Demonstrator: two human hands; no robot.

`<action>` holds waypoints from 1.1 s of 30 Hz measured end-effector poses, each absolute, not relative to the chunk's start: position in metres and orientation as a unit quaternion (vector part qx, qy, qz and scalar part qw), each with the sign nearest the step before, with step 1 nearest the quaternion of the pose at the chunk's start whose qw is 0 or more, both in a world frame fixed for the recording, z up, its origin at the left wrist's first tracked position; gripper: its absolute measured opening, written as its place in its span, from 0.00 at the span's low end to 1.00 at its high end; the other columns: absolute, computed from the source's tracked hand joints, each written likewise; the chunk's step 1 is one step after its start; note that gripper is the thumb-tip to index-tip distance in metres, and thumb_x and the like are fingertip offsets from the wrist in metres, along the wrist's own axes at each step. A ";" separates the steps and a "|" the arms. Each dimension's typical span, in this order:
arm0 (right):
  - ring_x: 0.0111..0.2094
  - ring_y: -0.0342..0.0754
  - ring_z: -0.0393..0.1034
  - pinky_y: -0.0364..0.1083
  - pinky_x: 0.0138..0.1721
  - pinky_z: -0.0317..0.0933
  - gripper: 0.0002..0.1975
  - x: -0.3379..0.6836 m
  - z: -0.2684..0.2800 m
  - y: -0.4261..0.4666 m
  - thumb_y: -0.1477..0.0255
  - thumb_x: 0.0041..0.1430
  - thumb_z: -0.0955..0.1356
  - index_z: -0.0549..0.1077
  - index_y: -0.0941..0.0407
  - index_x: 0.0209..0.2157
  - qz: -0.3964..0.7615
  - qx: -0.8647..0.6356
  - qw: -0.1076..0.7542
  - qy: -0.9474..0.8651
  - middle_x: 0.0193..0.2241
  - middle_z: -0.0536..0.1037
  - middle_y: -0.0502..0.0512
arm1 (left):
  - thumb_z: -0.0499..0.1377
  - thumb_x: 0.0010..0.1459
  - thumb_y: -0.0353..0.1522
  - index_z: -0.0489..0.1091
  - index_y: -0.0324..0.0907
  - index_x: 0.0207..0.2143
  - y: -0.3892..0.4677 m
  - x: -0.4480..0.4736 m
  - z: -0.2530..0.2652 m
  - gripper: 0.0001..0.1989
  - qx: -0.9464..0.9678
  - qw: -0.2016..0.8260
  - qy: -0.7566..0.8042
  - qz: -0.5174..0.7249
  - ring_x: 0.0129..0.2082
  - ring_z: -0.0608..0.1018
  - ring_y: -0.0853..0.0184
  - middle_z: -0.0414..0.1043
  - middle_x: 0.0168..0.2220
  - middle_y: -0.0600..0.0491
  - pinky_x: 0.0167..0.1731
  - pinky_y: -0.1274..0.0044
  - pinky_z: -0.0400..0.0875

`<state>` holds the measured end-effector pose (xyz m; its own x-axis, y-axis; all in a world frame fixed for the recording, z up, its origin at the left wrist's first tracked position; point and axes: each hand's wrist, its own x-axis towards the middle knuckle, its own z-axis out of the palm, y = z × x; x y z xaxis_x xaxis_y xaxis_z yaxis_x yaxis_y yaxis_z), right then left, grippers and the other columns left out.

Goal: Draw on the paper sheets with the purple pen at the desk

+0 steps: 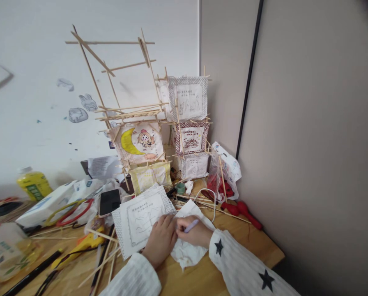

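My right hand (194,232) grips a pale purple pen (191,225), its tip hidden behind my fingers. Beneath that hand lies a crumpled white tissue (188,253) on the wooden table. My left hand (162,237) rests palm down with its fingers stretched out, partly over a drawing sheet (142,222) and touching the right hand's fingers. The sheet carries a cross-hatched border, handwritten lines and a faint line drawing.
Behind stands a frame of thin wooden sticks (113,111) with drawn panels like the moon picture (137,142). A phone (109,202), yellow glue gun (82,246), loose sticks and bottles crowd the left. Red balloons (242,210) and a plastic bag (227,172) lie right, by a grey panel.
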<state>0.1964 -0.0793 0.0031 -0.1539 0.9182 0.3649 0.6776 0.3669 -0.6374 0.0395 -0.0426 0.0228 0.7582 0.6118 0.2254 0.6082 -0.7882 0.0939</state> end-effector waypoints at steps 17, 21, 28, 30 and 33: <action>0.19 0.39 0.55 0.40 0.21 0.45 0.09 0.197 0.001 -0.080 0.75 0.46 0.65 0.59 0.55 0.19 0.166 -0.525 0.379 -0.744 0.15 0.60 0.41 | 0.51 0.59 0.26 0.66 0.38 0.49 -0.043 0.039 0.022 0.15 0.939 0.002 0.325 0.117 0.51 0.64 0.57 0.65 0.50 0.46 0.49 0.66 0.61; 0.19 0.39 0.54 0.40 0.21 0.44 0.09 0.197 -0.002 -0.078 0.74 0.46 0.65 0.59 0.55 0.19 0.163 -0.526 0.380 -0.743 0.15 0.58 0.41 | 0.51 0.59 0.26 0.66 0.37 0.49 -0.042 0.040 0.022 0.15 0.939 0.001 0.324 0.113 0.51 0.63 0.57 0.65 0.50 0.46 0.49 0.66 0.61; 0.19 0.39 0.54 0.40 0.20 0.44 0.09 0.198 -0.005 -0.076 0.74 0.45 0.65 0.60 0.55 0.19 0.159 -0.527 0.378 -0.744 0.15 0.59 0.41 | 0.51 0.59 0.27 0.65 0.37 0.50 -0.044 0.040 0.024 0.16 0.939 0.006 0.323 0.115 0.51 0.63 0.57 0.65 0.50 0.46 0.50 0.66 0.60; 0.19 0.39 0.54 0.40 0.20 0.44 0.09 0.198 -0.005 -0.076 0.74 0.46 0.66 0.60 0.55 0.19 0.160 -0.526 0.379 -0.745 0.15 0.59 0.41 | 0.51 0.59 0.27 0.65 0.37 0.49 -0.043 0.039 0.024 0.15 0.940 0.007 0.321 0.114 0.51 0.63 0.57 0.65 0.51 0.46 0.50 0.65 0.60; 0.19 0.39 0.54 0.40 0.20 0.45 0.09 0.198 -0.006 -0.075 0.74 0.45 0.66 0.60 0.55 0.18 0.162 -0.525 0.381 -0.744 0.15 0.59 0.41 | 0.51 0.59 0.27 0.65 0.38 0.50 -0.043 0.039 0.023 0.16 0.940 0.008 0.321 0.113 0.51 0.63 0.57 0.65 0.51 0.46 0.49 0.65 0.61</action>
